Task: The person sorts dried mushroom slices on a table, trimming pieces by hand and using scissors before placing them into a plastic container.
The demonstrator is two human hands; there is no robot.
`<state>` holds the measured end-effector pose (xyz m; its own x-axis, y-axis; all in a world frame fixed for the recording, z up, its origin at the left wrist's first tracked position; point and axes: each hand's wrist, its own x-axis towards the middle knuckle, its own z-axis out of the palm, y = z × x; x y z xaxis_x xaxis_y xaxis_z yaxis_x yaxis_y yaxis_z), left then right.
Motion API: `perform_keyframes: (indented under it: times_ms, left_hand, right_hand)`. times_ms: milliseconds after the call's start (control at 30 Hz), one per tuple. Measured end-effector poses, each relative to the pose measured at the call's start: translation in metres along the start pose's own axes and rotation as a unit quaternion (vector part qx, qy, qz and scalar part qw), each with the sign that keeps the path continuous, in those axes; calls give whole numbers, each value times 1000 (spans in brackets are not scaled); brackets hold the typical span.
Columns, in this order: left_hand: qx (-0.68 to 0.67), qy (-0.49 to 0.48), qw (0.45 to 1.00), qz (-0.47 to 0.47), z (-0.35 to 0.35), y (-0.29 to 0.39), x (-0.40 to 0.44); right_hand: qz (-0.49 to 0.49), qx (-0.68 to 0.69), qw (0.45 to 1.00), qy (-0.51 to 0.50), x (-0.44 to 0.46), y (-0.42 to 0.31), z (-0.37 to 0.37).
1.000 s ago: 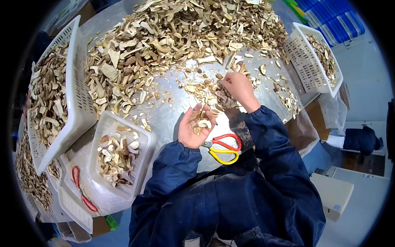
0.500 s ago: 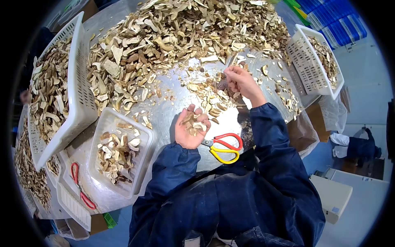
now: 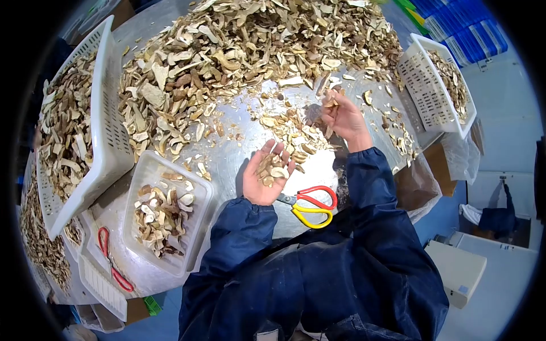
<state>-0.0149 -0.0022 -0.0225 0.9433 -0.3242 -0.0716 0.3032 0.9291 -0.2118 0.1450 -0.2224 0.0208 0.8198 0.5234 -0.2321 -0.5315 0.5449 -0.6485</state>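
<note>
My left hand [image 3: 265,177] is palm up with its fingers curled round several dried mushroom slices [image 3: 273,169]. To its upper right, my right hand [image 3: 345,117] pinches a brownish mushroom piece [image 3: 336,95] between thumb and fingers. Small slices and crumbs [image 3: 290,133] are scattered on the metal table [image 3: 227,153] between and beyond the hands. Scissors with one red and one yellow handle [image 3: 310,208] lie just right of my left wrist. A large heap of dried slices [image 3: 256,45] covers the far side.
Big white perforated baskets of slices stand at the left [image 3: 105,125] and right [image 3: 438,85]. A clear tray [image 3: 196,227] with slices sits left of my left arm, near red-handled scissors [image 3: 108,258]. Another person [image 3: 499,219] is at the far right.
My right hand has lifted from the small slices and moved right, now with a brownish piece in its fingers. My left hand keeps its slices and has barely moved.
</note>
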Motion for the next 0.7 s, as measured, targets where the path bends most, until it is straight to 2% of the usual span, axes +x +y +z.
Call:
perform_keyframes:
  times_ms: [67, 100, 133, 167, 200, 267, 367, 433, 467, 500, 533, 600, 700]
  left_hand:
    - [26, 18, 999, 5, 7, -4, 3]
    - [34, 20, 999, 6, 9, -5, 4]
    - [42, 21, 999, 5, 10, -6, 5]
    - [51, 16, 999, 7, 9, -6, 5]
    - [50, 27, 998, 10, 11, -7, 5]
    - [45, 13, 999, 8, 11, -8, 4]
    - [31, 22, 999, 3, 4, -4, 2]
    - [15, 42, 999, 2, -2, 0, 0]
    - [3, 31, 999, -6, -4, 0, 1]
    - [-9, 22, 1000, -13, -5, 2, 1]
    - [-21, 14, 999, -22, -6, 2, 0]
    - [-20, 26, 999, -19, -4, 1, 0]
    - [-14, 31, 999, -15, -4, 0, 0]
  right_hand:
    - [-36, 38, 997, 55, -10, 15, 17]
    - [0, 23, 1000, 12, -10, 19, 21]
    - [-16, -45, 998, 30, -18, 30, 44]
    - [-36, -80, 996, -13, -21, 41, 63]
    - [-8, -106, 994, -24, -27, 49, 81]
    - [-56, -208, 976, -6, -34, 61, 101]
    - [-104, -382, 918, 35, -28, 39, 75]
    - [-175, -405, 887, 134, -26, 20, 42]
    - [-202, -486, 827, 199, -28, 9, 27]
    - [-187, -542, 779, 254, -31, -4, 15]
    - [-210, -618, 704, 281, -34, -13, 0]
    - [-185, -716, 610, 286, -41, -21, -9]
    - [-149, -800, 522, 256, -48, -19, -13]
